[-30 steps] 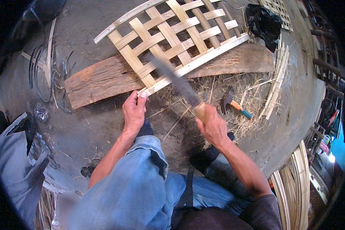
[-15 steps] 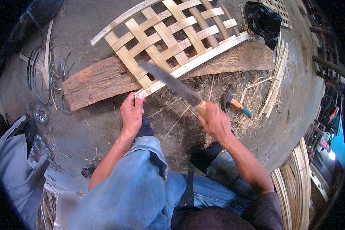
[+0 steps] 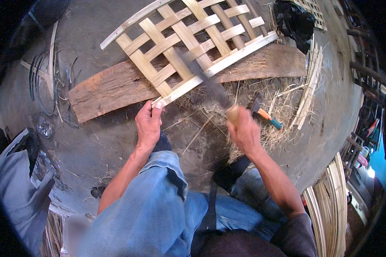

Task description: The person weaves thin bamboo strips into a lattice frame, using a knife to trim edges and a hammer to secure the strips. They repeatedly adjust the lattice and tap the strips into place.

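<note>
Gripping knife in right hand, blade blurred | left hand pinching panel corner past plank's lower edge | weave looks done; jutting strip ends seemingly unfinished

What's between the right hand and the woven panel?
A knife. The right hand grips its handle; the blurred blade spans the stretch and overlaps the woven panel in the head view. Contact isn't clear.
</note>
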Demonstrator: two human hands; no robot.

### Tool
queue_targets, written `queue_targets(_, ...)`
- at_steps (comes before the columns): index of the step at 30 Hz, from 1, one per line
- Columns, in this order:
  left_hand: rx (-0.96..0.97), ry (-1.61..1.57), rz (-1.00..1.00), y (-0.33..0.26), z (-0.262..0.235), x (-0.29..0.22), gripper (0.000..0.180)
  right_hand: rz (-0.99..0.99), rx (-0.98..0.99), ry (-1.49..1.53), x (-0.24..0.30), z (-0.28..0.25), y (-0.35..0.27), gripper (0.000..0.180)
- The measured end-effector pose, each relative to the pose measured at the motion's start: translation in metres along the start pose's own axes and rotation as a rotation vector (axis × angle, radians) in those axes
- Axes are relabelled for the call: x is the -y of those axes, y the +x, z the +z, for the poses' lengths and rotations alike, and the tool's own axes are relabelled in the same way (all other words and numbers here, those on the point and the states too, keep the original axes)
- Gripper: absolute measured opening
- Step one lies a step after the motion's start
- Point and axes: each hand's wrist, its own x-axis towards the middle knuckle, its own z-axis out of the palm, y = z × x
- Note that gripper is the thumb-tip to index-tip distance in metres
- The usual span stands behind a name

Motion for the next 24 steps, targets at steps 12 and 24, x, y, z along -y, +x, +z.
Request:
queue_targets(12,-0.026,-0.027,-0.017,0.003,-0.005,0.0,0.034,0.097,-0.026,0.078,-0.009,-0.01,-0.001,0.057)
queue_targets(24,-0.024,-0.043,-0.002,0.005,-0.005,-0.004,0.034,0.094,-0.028,0.124,0.002,-0.001,-0.001,0.058)
